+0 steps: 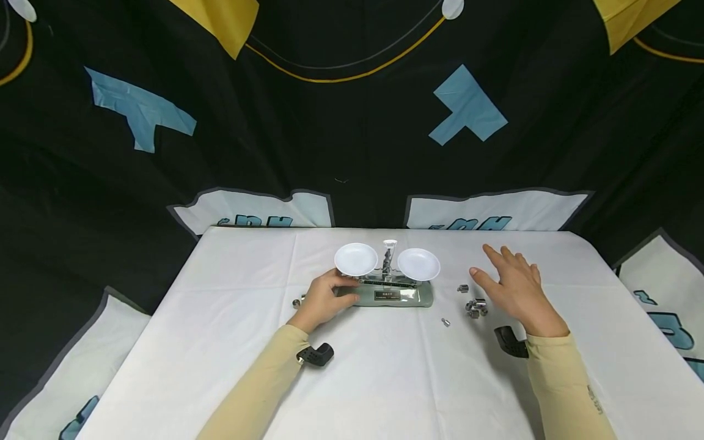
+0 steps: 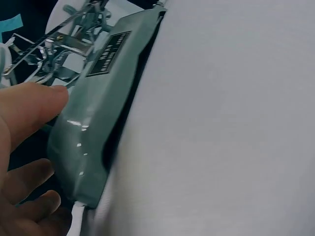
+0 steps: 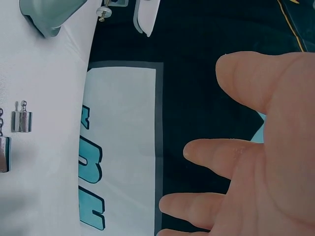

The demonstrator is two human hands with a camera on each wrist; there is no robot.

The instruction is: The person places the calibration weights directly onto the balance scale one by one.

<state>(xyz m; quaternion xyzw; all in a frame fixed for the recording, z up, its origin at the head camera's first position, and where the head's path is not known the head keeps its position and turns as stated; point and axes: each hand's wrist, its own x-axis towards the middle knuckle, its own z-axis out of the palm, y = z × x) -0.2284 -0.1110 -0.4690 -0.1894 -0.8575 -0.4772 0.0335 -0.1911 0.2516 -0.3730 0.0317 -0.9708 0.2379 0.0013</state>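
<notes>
balance scale (image 1: 387, 287) table centre | left hand (image 1: 324, 299) grips base end at 9 o'clock, fingers curled | right hand (image 1: 514, 287) spread, hovers over metal weights (image 1: 476, 307) at 3 o'clock | likely rigid, heavy base; pans (image 1: 356, 258) loose: hold by base

White tablecloth (image 1: 220, 342), black backdrop (image 1: 330, 134) (blue tape shapes (image 1: 467, 107))

Left hand (image 1: 324, 299) grips the left end of the scale (image 1: 387, 287) base. Right hand (image 1: 514, 290) hovers flat, fingers spread, over the weights (image 1: 475, 305).
</notes>
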